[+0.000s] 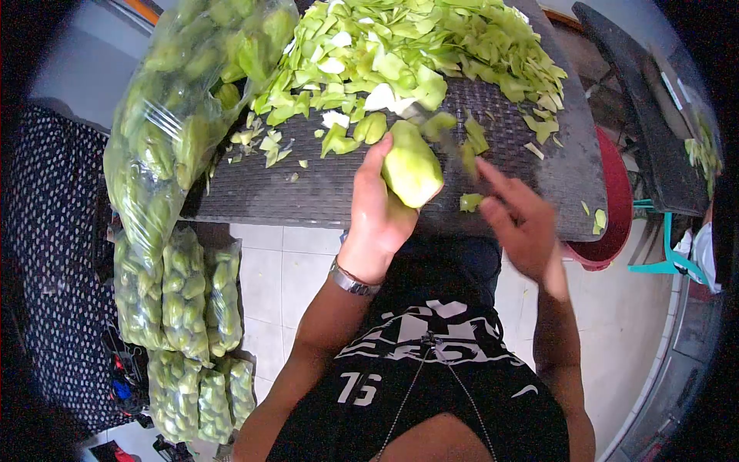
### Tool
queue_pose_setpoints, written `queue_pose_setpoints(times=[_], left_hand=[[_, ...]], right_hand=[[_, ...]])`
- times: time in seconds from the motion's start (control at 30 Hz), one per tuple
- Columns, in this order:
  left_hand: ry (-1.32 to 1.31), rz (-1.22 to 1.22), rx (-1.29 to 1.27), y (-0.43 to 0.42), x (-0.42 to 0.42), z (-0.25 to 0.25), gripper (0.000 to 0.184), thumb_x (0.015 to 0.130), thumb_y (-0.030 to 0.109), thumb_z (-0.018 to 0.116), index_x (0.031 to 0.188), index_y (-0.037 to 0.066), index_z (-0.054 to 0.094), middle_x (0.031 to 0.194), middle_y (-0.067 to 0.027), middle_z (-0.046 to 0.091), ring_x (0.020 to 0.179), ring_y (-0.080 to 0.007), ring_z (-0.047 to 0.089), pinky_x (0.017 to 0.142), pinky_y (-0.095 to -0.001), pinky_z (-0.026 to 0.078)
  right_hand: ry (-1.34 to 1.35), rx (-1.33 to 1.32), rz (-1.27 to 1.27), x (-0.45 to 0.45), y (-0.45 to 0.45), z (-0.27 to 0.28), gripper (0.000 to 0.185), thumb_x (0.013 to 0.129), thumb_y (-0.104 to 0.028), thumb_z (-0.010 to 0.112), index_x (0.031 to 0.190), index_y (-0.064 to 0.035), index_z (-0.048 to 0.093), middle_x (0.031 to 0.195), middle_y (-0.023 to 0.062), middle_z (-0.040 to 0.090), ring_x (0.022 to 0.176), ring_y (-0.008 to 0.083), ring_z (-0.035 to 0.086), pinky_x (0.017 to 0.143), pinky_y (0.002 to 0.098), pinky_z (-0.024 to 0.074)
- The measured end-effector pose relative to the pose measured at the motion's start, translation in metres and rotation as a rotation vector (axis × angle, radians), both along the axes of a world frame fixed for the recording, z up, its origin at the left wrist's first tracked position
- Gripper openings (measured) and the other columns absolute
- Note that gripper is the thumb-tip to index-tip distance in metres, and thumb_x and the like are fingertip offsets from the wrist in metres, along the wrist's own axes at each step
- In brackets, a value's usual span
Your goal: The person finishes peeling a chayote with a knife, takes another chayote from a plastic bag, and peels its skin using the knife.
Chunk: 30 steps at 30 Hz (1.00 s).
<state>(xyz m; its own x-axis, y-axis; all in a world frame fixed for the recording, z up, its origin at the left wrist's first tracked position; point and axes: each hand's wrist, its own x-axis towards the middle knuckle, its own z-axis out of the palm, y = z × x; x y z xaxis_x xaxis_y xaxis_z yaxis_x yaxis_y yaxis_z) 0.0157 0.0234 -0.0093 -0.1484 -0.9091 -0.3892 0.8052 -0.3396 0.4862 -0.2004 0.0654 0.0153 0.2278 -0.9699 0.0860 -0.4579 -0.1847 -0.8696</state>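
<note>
My left hand [381,208] is closed around a pale green, partly peeled fruit [412,165] that looks like a green mango. It holds the fruit tilted over the near edge of the dark woven-top table [254,192]. To the right, my right hand [523,219] is curled, its index finger stretched toward the fruit. A motion-smeared knife [466,150] extends from it, with the handle mostly hidden. Loose green peelings [369,127] lie just beyond the fruit, and a large heap of peelings [431,46] covers the far part of the table.
A big clear plastic bag of green fruit [177,131] leans over the table's left side. Several filled bags [185,292] stand on the tiled floor [262,269] below. A red tub [616,208] sits beyond the right edge, near a teal stool [668,246].
</note>
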Motion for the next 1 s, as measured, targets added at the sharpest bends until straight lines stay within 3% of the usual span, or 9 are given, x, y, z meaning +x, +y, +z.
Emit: queue_pose_setpoints(times=[0.07,0.1,0.13,0.17,0.3,0.4,0.6,0.7,1.0], left_hand=[[0.008,0.035,-0.096,0.006,-0.007,0.001,0.044,0.103,0.044,0.053,0.130,0.010,0.059,0.117,-0.0102,0.069,0.105,-0.0322,0.067,0.088,-0.0499,0.056],[0.023,0.056,-0.158,0.010,-0.009,-0.003,0.044,0.102,0.045,0.053,0.129,0.010,0.059,0.116,-0.0103,0.069,0.104,-0.0318,0.067,0.088,-0.0496,0.056],[0.037,0.080,-0.225,0.011,-0.009,-0.008,0.045,0.102,0.046,0.054,0.129,0.010,0.060,0.116,-0.0105,0.069,0.104,-0.0314,0.068,0.088,-0.0493,0.056],[0.207,-0.025,-0.095,0.001,-0.004,-0.021,0.049,0.101,0.050,0.056,0.129,0.010,0.060,0.110,-0.0100,0.071,0.098,-0.0306,0.069,0.086,-0.0473,0.057],[0.119,0.018,-0.075,0.003,-0.010,-0.017,0.051,0.100,0.054,0.056,0.126,0.011,0.062,0.105,-0.0101,0.072,0.094,-0.0301,0.070,0.082,-0.0428,0.059],[0.138,0.015,-0.074,0.006,-0.008,-0.011,0.051,0.099,0.055,0.057,0.123,0.012,0.064,0.101,-0.0093,0.072,0.089,-0.0296,0.071,0.079,-0.0449,0.060],[0.117,-0.038,-0.090,0.005,-0.008,0.013,0.042,0.098,0.054,0.059,0.102,0.012,0.066,0.081,-0.0080,0.070,0.075,-0.0255,0.072,0.072,-0.0452,0.061],[0.106,-0.060,-0.102,0.006,-0.008,0.012,0.041,0.097,0.053,0.061,0.097,0.013,0.065,0.080,-0.0079,0.070,0.075,-0.0252,0.072,0.071,-0.0433,0.061],[0.050,-0.054,0.002,0.004,-0.001,0.010,0.038,0.096,0.048,0.064,0.107,0.012,0.066,0.089,-0.0051,0.070,0.074,-0.0264,0.070,0.074,-0.0447,0.059]], right_hand=[[0.125,-0.142,0.049,0.015,0.012,0.011,0.048,0.094,-0.020,0.072,0.140,-0.0130,0.061,0.091,0.0126,0.065,0.085,0.0268,0.067,0.083,0.0371,0.0544],[0.099,-0.242,0.084,0.019,0.015,0.004,0.053,0.091,-0.024,0.074,0.142,-0.0167,0.060,0.095,0.0144,0.063,0.082,0.0318,0.067,0.077,0.0389,0.0560],[0.156,-0.264,0.095,0.022,0.017,0.006,0.056,0.090,-0.023,0.076,0.143,-0.0162,0.060,0.096,0.0144,0.063,0.084,0.0305,0.067,0.076,0.0380,0.0557],[0.212,-0.284,0.109,0.025,0.020,0.007,0.058,0.088,-0.022,0.077,0.143,-0.0158,0.059,0.098,0.0143,0.063,0.085,0.0292,0.066,0.075,0.0371,0.0555],[0.347,-0.336,0.115,0.024,0.019,0.008,0.061,0.085,-0.024,0.080,0.142,-0.0158,0.060,0.101,0.0139,0.062,0.082,0.0282,0.066,0.070,0.0388,0.0562],[0.377,-0.349,0.136,0.021,0.019,0.012,0.061,0.084,-0.024,0.081,0.141,-0.0165,0.061,0.100,0.0132,0.062,0.079,0.0277,0.066,0.068,0.0385,0.0559],[0.323,-0.351,0.172,0.018,0.021,0.003,0.060,0.087,-0.036,0.076,0.143,-0.0253,0.058,0.100,0.0132,0.061,0.081,0.0319,0.068,0.067,0.0422,0.0583],[0.309,-0.315,0.184,0.012,0.019,0.006,0.060,0.086,-0.036,0.078,0.143,-0.0262,0.059,0.100,0.0129,0.062,0.083,0.0319,0.068,0.069,0.0427,0.0580],[0.273,-0.288,0.170,-0.025,0.009,0.017,0.059,0.075,-0.023,0.087,0.132,-0.0235,0.070,0.088,0.0100,0.060,0.077,0.0283,0.061,0.065,0.0386,0.0520]])
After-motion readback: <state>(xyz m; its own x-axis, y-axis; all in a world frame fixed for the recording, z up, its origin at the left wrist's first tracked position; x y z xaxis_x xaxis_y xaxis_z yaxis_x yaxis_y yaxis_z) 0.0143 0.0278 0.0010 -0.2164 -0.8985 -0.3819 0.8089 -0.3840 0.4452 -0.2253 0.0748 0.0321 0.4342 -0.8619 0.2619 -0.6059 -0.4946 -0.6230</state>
